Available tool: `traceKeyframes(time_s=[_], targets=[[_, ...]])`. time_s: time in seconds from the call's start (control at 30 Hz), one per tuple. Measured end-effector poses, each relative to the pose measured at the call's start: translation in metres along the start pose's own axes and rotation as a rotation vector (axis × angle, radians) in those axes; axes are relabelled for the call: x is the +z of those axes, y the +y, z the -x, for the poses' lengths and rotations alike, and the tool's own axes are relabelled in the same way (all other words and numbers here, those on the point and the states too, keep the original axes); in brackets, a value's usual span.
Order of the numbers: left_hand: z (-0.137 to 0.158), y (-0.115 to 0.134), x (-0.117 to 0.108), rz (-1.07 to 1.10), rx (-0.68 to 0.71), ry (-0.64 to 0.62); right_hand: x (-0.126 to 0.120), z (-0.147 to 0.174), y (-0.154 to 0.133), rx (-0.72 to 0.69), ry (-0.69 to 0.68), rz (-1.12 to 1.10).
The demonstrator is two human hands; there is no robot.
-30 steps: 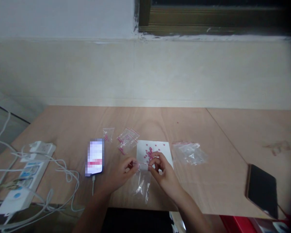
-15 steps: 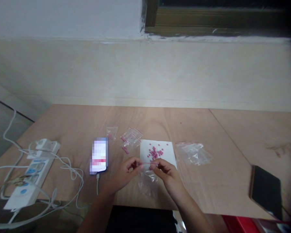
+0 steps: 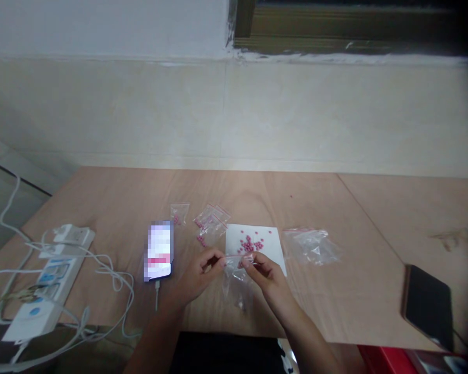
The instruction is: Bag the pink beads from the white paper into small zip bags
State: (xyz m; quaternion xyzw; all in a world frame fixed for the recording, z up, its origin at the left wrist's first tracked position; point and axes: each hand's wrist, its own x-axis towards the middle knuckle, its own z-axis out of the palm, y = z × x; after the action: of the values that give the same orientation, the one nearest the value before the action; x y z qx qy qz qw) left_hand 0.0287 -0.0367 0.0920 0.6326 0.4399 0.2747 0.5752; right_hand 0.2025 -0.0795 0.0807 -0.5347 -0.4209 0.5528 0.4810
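clear bag (image 3: 236,293) held by its top edge between my left hand (image 3: 202,276) and my right hand (image 3: 268,276).
each hand pinches one end of the edge with thumb and fingertips; the bag spreads toward me, and whether it touches the wooden table (image 3: 335,301) i cannot tell. just beyond it, small pink pieces (image 3: 249,244) lie scattered on a white sheet (image 3: 273,262). small bags (image 3: 215,224) of such pieces lie left of the sheet, another transparent bag (image 3: 312,246) right.
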Motion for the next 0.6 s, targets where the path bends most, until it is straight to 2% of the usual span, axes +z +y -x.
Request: traceKeyframes(time_s=[0.27, 0.47, 0.6], targets=[[0.005, -0.004, 0.013, 0.011, -0.044, -0.143, 0.002, 0.01, 0.004, -0.013, 0.025, 0.072], [-0.005, -0.002, 0.017, -0.011, -0.025, -0.123, 0.005, 0.007, -0.002, -0.026, 0.006, 0.028], [-0.014, 0.002, 0.017, -0.003, 0.0, -0.161, 0.003, 0.0, -0.005, -0.035, 0.072, -0.006]])
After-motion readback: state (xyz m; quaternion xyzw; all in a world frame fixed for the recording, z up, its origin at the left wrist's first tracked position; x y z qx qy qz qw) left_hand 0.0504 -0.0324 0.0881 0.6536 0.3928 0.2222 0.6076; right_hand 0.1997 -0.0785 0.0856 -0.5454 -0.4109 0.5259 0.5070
